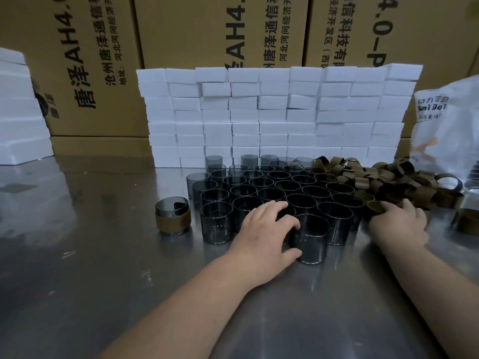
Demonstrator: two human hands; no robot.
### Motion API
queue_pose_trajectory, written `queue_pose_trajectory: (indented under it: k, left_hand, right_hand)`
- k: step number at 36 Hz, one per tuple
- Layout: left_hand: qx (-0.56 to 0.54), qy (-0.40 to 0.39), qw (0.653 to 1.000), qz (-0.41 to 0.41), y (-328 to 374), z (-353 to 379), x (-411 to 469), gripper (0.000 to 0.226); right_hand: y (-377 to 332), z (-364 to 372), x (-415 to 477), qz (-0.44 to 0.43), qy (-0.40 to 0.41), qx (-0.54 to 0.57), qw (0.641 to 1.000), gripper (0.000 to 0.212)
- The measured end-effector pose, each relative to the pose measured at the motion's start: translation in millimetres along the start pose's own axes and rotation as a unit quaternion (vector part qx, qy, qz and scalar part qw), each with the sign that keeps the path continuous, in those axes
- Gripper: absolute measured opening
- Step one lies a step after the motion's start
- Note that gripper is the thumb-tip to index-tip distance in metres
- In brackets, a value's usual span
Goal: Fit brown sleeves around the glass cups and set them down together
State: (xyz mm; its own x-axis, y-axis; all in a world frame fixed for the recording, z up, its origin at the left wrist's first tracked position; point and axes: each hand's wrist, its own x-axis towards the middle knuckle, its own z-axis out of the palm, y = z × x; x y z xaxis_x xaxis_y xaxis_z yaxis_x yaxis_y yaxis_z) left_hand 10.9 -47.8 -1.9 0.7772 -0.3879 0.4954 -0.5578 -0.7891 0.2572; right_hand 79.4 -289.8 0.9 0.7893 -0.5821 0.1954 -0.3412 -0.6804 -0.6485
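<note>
Currently left hand (264, 229) grips front cup (315, 242), upright, mouth up. Right hand (399, 224) rests on sleeves (388, 182) just right of it; grip unclear.

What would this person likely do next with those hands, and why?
Probably lift the front cup toward the sleeve pile: the left hand grips that bare cup, the right hand rests at the pile's edge, and only one sleeved cup stands finished.

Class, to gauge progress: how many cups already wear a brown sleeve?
1. The sleeved cup stands alone on the table, left of the bare cups. Any among the sleeve pile would be hidden.
</note>
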Motion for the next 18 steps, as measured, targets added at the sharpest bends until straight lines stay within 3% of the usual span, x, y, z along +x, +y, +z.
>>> queue_pose_trajectory:
  k: [8,14,18]
  left_hand:
    - [0.001,0.002,1.000,0.022,2.4,-0.6,1.6,0.035]
    - [-0.057,0.041,0.997,0.010,6.0,-4.4,2.7,0.025]
    - [-0.171,0.083,0.980,-0.053,10.2,-6.6,1.7,0.025]
  right_hand:
    - [1.0,3.6,-1.8,-0.018,0.032,-0.026,0.999,0.033]
    - [-18.1,-8.4,-20.1,-0.142,0.140,0.168,0.966,0.027]
    - [-39.1,-20.7,-54.0,-0.255,0.130,0.286,0.915,0.021]
